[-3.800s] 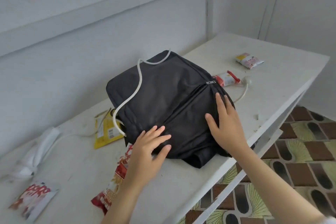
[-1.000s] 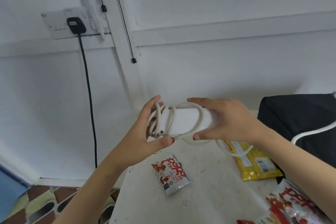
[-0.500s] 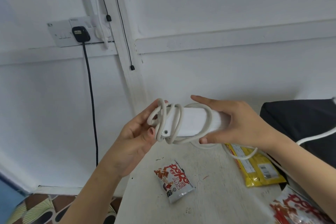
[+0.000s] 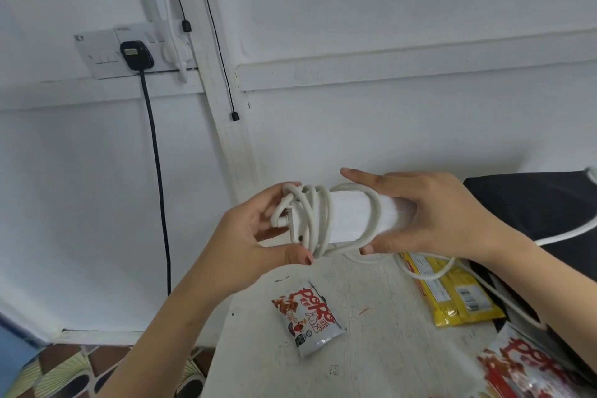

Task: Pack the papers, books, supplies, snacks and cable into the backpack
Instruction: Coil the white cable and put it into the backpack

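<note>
While held above surface [image 4: 371, 317], backpack [image 4: 533, 203] nr at right, power strip [image 4: 349, 216] is gripped by right hand [image 4: 433, 213]; left hand [image 4: 255, 236] holds wound cable [image 4: 311, 220] at its end. Risk: slack tail poss. snags, coils unwind.

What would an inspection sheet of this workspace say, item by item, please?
Surface: white table, scuffed, with packets lying on it.
Job's things: power strip held above the table, white cord coiled round it; small snack packet, yellow packet and red-and-white packet on the table; black backpack at right.
Clutter: one red speck.
Hands: left hand pinches the coils at the strip's end; right hand grips the other end.
Cables: the loose cord runs over the yellow packet and the backpack; black cable hangs from a wall plug.
Surroundings: white wall, patterned floor tiles.
</note>
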Motion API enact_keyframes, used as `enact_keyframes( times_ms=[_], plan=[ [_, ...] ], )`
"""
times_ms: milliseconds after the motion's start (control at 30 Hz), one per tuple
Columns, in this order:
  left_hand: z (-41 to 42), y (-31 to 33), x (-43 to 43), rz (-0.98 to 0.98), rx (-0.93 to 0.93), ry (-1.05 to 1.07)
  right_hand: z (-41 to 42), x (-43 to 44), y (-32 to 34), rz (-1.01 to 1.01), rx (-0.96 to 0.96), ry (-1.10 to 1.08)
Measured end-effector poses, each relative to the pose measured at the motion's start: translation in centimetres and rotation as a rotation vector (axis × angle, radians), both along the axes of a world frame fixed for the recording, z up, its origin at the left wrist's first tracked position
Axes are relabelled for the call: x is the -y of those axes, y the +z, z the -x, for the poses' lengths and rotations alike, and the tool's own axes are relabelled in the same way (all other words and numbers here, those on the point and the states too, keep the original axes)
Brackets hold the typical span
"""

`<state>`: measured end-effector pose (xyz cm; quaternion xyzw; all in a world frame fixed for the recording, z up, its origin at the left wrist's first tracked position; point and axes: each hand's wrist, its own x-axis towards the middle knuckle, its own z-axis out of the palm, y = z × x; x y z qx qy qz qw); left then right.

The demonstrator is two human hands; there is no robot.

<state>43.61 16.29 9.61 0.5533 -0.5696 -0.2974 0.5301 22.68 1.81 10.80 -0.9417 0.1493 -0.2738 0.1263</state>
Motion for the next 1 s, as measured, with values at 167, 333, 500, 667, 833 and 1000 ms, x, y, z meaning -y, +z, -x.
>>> enact_keyframes(
  times_ms=[167, 333, 500, 667, 833, 1000],
  plan=[
    [-0.6, 0.2, 0.0, 0.008, 0.212, 0.075, -0.3, -0.1, -0.1, 0.03, -0.023, -0.001],
    [-0.7, 0.5, -0.2, -0.147, 0.453, 0.077, -0.6, 0.0, -0.6, 0.12, -0.102, -0.009],
    [0.9, 0.4, -0.3, -0.226, 0.901, 0.092, -1.3, -0.4, -1.3, 0.145, -0.115, -0.008],
    [0.5, -0.3, 0.1, -0.047, 0.991, 0.135, -1.5, 0.0, -1.7, 0.166, -0.113, -0.086],
    [-0.7, -0.3, 0.1, 0.106, 0.839, 0.168, -1.1, 0.3, -0.4, -0.149, -0.02, 0.003],
    [-1.2, -0.1, 0.1, 0.218, 0.631, 0.27, -1.3, 1.1, -1.0, -0.774, 0.468, 0.142]
  ],
)
